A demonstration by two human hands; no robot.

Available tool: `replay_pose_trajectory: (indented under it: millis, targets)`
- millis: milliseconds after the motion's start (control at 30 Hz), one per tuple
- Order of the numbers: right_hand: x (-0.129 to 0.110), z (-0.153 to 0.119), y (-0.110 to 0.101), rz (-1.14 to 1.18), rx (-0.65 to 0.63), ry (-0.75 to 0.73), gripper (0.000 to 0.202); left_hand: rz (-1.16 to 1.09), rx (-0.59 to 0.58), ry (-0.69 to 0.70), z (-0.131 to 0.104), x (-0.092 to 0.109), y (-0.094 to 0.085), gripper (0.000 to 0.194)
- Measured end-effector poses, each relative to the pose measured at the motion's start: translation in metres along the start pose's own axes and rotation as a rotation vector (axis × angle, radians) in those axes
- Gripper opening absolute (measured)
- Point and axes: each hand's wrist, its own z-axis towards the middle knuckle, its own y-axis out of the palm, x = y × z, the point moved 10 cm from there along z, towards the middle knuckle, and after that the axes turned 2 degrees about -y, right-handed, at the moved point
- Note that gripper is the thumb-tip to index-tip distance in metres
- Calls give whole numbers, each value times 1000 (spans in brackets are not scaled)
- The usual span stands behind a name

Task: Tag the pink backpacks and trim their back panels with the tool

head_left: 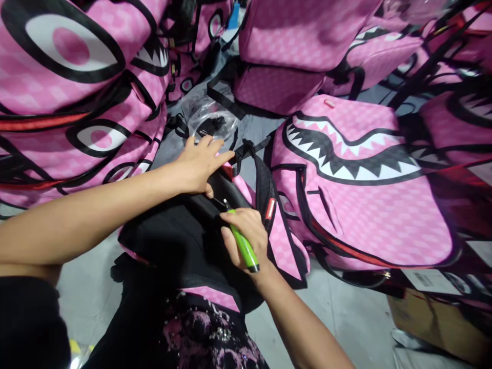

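My right hand (246, 236) is closed around a bright green pen-shaped tool (244, 243) with a black butt end and a thin tip pointing up and left. Just beyond that tip lies my left hand (203, 163), palm down with fingers spread on the upper edge of a backpack. This backpack (161, 236) rests over my lap with its black side up; pink checkered parts show at its edges. To the right of my right hand, a black strap (264, 192) with a small red label runs downward. Exactly what the tip touches is too small to tell.
Stacked pink backpacks with eye prints (102, 137) rise on the left. A pink backpack with a shark-mouth print (361, 205) lies on the right. Clear plastic wrap (211, 115) sits beyond my left hand. More pink bags (292, 36) stand behind. A cardboard box (434, 320) is at lower right.
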Motion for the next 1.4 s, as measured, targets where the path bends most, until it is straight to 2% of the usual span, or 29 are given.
replay_pose_trajectory:
  millis: [100,233,333,400,533,600,700,833,900,967,1133,1233,1400]
  targets:
    - [1,-3,1,0,-38,-8,28,75,-50,6,1,6,11,119]
    - [22,-12,9,62,-24,75,36,126,6,51,-4,19,12,133]
    - [45,-24,12,179,71,254,41,160,43,33,-6,22,14,131]
    - [54,-26,13,193,79,316,37,168,51,10,-5,21,16,127]
    - [46,-5,9,65,-92,186,25,170,75,0,-2,18,18,107]
    - [43,7,8,74,-202,153,24,167,80,-6,-1,17,18,101]
    - [49,20,10,117,-301,244,25,162,66,-35,0,14,20,98]
    - [60,27,22,25,-450,395,18,149,15,-97,0,11,22,97]
    - [60,29,27,-6,-561,391,17,140,-9,-169,-2,5,21,96]
    - [57,32,27,6,-612,358,19,125,-37,-217,-4,1,21,95]
    - [51,40,25,134,-557,263,19,107,-73,-215,-2,0,25,91]
    - [47,43,27,101,-485,182,21,116,-63,-207,0,-1,26,89]
    - [45,41,30,21,-491,181,19,109,-69,-193,0,-1,26,86]
